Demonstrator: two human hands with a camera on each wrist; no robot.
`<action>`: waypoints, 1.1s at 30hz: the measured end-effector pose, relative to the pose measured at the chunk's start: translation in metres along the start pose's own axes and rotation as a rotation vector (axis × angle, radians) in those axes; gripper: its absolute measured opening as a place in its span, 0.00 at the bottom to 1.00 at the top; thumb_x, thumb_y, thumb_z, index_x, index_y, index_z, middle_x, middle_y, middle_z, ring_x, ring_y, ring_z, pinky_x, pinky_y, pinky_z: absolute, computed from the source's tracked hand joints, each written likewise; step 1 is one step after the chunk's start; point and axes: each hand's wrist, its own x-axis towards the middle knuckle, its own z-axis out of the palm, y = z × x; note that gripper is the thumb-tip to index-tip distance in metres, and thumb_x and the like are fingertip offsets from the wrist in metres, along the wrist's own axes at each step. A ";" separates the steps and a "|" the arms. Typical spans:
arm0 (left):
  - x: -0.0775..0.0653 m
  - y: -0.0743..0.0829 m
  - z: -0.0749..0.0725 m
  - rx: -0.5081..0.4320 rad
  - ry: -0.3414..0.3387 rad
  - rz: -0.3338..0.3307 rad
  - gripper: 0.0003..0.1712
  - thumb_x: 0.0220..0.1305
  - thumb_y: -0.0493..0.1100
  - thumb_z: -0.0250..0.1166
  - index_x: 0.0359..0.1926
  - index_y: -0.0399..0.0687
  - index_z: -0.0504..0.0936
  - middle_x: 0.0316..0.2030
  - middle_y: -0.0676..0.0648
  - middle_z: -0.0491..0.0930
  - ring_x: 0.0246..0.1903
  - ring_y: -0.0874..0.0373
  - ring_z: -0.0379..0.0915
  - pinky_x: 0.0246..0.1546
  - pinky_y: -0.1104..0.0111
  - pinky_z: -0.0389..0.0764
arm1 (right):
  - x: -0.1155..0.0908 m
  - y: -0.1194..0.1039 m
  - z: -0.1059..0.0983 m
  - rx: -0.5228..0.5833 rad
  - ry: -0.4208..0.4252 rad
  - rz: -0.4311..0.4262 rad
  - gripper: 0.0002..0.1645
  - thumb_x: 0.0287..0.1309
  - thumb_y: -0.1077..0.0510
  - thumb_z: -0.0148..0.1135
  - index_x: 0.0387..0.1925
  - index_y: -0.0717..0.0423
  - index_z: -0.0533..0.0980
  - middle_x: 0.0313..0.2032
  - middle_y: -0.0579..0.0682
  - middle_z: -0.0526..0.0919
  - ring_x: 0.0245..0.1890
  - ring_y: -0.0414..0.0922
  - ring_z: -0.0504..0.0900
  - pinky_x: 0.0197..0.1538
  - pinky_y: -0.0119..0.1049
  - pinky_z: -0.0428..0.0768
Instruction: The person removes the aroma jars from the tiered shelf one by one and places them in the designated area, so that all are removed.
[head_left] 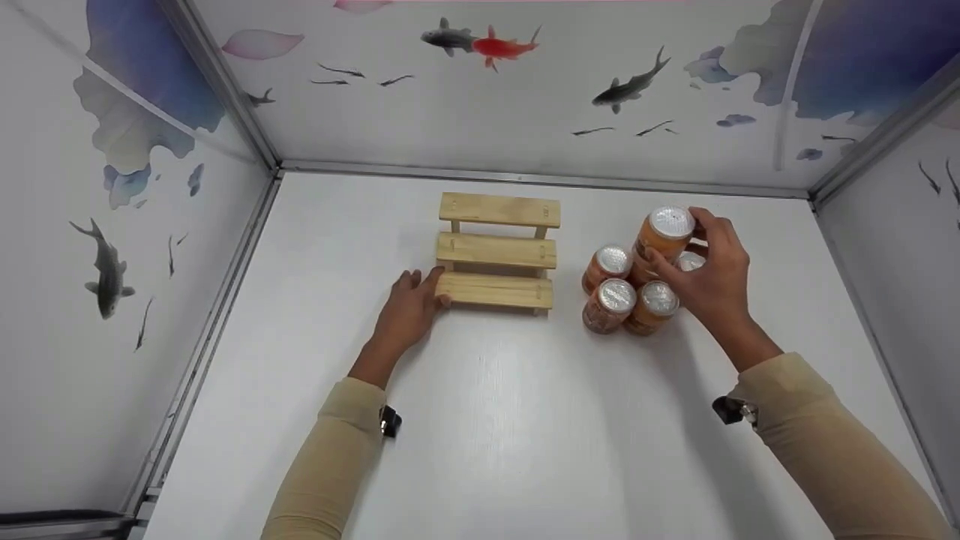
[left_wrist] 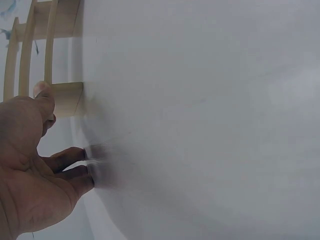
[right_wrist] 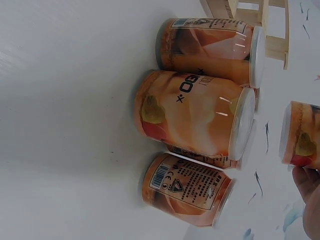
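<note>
At the left end of a three-step wooden display stand (head_left: 495, 289), my left hand (head_left: 411, 309) grips the lowest plank between thumb and index finger. In the left wrist view the thumb (left_wrist: 44, 95) lies against the plank's edge, and other fingertips touch the table. My right hand (head_left: 716, 274) holds an orange can (head_left: 662, 234) with a silvery lid, fingers and thumb around its sides. It is raised above a cluster of similar cans, including a front-left can (head_left: 606, 307) and a front-right can (head_left: 651, 311). The right wrist view shows the held can (right_wrist: 302, 132) apart from the standing cans (right_wrist: 187, 112).
A white table (head_left: 480, 435) carries everything. Behind it rises a white back wall (head_left: 525, 112) printed with fish, and side panels (head_left: 45, 315) stand left and right. The cans stand close together, to the right of the wooden stand.
</note>
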 end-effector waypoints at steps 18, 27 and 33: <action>-0.001 -0.001 0.000 -0.013 -0.007 0.005 0.38 0.85 0.61 0.57 0.87 0.56 0.64 0.80 0.24 0.64 0.83 0.28 0.58 0.79 0.37 0.69 | -0.012 0.012 -0.013 -0.037 0.052 0.019 0.43 0.56 0.60 0.86 0.70 0.66 0.75 0.56 0.65 0.81 0.55 0.50 0.85 0.54 0.12 0.77; -0.001 0.000 -0.001 -0.010 0.001 0.009 0.37 0.85 0.60 0.58 0.86 0.55 0.65 0.79 0.23 0.65 0.82 0.27 0.59 0.78 0.38 0.71 | -0.018 0.017 -0.020 -0.031 0.075 0.031 0.44 0.56 0.59 0.86 0.70 0.67 0.76 0.56 0.66 0.80 0.55 0.37 0.79 0.53 0.13 0.77; 0.000 0.001 -0.002 0.003 0.002 0.002 0.36 0.85 0.58 0.58 0.86 0.56 0.65 0.79 0.24 0.65 0.82 0.28 0.60 0.79 0.39 0.70 | -0.024 0.020 -0.026 -0.055 0.089 0.038 0.43 0.56 0.60 0.86 0.69 0.67 0.76 0.56 0.67 0.79 0.55 0.43 0.80 0.54 0.13 0.76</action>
